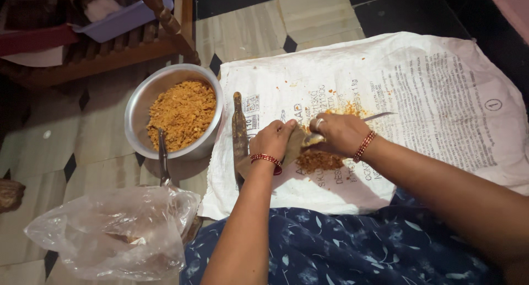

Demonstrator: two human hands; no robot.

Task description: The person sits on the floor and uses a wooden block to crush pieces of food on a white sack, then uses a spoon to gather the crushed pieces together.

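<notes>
My left hand [271, 139] grips a flat brown block [295, 146] held upright over a white printed sack [430, 86] spread on the floor. My right hand [340, 133] is closed on a metal knife [379, 117], its blade pointing right and its near end against the block. The two hands almost touch. Orange-brown crumbs [319, 161] lie in a small heap on the sack just below the hands. Both wrists wear red bangles.
A steel bowl [138, 106] of orange-brown crumbs with a spoon [163, 162] stands left of the sack. A wooden-handled tool [239, 132] lies on the sack's left edge. A crumpled clear plastic bag [113, 232] sits at lower left; wooden furniture [110, 53] is behind the bowl.
</notes>
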